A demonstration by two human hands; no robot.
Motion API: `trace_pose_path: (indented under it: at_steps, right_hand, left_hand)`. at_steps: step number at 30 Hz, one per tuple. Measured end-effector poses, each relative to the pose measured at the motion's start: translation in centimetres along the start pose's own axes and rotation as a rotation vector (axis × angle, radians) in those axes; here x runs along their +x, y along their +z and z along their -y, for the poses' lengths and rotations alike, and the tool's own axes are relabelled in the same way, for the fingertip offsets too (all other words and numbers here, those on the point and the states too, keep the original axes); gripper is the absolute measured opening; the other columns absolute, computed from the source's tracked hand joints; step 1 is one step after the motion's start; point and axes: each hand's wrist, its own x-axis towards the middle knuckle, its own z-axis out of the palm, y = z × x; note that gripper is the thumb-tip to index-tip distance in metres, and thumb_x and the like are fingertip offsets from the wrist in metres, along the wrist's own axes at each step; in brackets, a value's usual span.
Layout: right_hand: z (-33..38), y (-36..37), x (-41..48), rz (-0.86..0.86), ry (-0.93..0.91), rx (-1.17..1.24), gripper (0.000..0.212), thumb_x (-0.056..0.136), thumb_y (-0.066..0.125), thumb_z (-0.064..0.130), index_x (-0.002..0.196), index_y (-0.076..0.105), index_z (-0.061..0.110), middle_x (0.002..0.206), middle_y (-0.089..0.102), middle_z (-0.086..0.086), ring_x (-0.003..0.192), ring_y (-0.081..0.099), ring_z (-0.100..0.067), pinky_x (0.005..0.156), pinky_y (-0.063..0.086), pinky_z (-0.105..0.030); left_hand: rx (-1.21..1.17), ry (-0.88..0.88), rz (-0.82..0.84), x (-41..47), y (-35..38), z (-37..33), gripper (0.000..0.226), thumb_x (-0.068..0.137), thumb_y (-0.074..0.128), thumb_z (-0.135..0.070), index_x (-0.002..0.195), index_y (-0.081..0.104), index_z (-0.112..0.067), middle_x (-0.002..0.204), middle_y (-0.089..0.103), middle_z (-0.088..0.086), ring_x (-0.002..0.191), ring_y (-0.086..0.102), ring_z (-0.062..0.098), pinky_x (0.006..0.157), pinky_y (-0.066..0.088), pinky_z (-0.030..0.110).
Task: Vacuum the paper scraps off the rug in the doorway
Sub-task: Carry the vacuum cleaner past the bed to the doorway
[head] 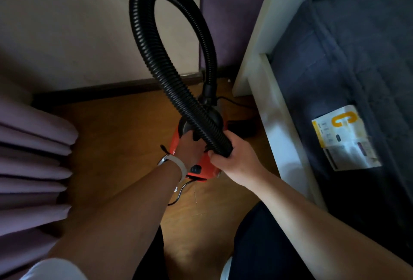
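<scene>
A small orange vacuum cleaner (202,168) stands on the wooden floor in the middle of the view. Its black ribbed hose (143,34) rises from the top of the body, loops high and comes back down. My right hand (232,156) is closed around the free end of the hose, just above the vacuum. My left hand (190,145), with a white band on the wrist, grips the handle on top of the orange body. No rug or paper scraps are in view.
A white bed frame (274,123) with a dark mattress runs along the right; a yellow and white paper packet (344,136) lies on it. Purple curtain folds (33,156) hang at the left. A black power cord (178,194) trails on the floor (125,134). A wall stands behind.
</scene>
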Motion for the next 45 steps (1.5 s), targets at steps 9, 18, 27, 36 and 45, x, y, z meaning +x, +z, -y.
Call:
trace_pose_path:
  at_steps: [9,18,27,36,45]
  right_hand:
    - [4.4,-3.3,1.2,-0.177,0.042,0.122,0.015,0.082,0.072,0.023,0.085,0.062,0.034,0.067,0.062,0.015,0.064,0.061,-0.007,0.058,0.048,-0.028]
    - [17.2,-7.8,-5.4,-0.177,0.132,0.149,0.039,0.084,0.071,0.013,0.073,0.061,0.049,0.062,0.061,0.026,0.061,0.057,0.008,0.06,0.042,-0.013]
    - [34.9,-16.5,-15.9,-0.209,0.106,0.077,0.027,0.082,0.073,0.014,0.074,0.056,0.034,0.06,0.061,0.014,0.058,0.058,0.002,0.055,0.044,-0.015]
    - [47.9,-25.6,-25.7,-0.245,0.001,-0.067,0.019,0.08,0.073,0.029,0.079,0.056,0.037,0.065,0.062,0.009,0.063,0.061,-0.002,0.059,0.048,-0.023]
    - [52.4,-30.5,-32.6,-0.452,-0.085,0.032,0.016,0.081,0.073,0.023,0.087,0.061,0.032,0.06,0.058,0.008,0.054,0.057,-0.006,0.057,0.049,-0.027]
  left_hand:
    - [0.108,0.069,-0.04,-4.4,-3.4,-0.6,0.028,0.093,0.061,-0.031,0.077,0.06,-0.007,0.065,0.06,0.006,0.058,0.056,0.018,0.053,0.039,0.031]
    - [0.267,0.076,-0.006,-14.7,-10.8,-9.4,0.031,0.09,0.063,-0.037,0.072,0.058,-0.012,0.062,0.059,0.007,0.055,0.056,0.02,0.05,0.039,0.034]
    - [0.398,0.135,-0.042,-30.2,-19.6,-25.7,0.037,0.09,0.064,-0.041,0.066,0.049,-0.017,0.061,0.056,0.001,0.056,0.053,0.017,0.046,0.027,0.02]
    - [0.312,0.254,-0.155,-43.2,-24.1,-39.8,0.03,0.089,0.066,-0.04,0.077,0.059,-0.013,0.066,0.06,0.002,0.06,0.056,0.02,0.052,0.038,0.025]
    - [0.292,0.497,-0.195,-48.6,-24.1,-47.8,0.029,0.085,0.069,-0.043,0.074,0.06,-0.018,0.062,0.061,0.001,0.06,0.06,0.021,0.052,0.041,0.029]
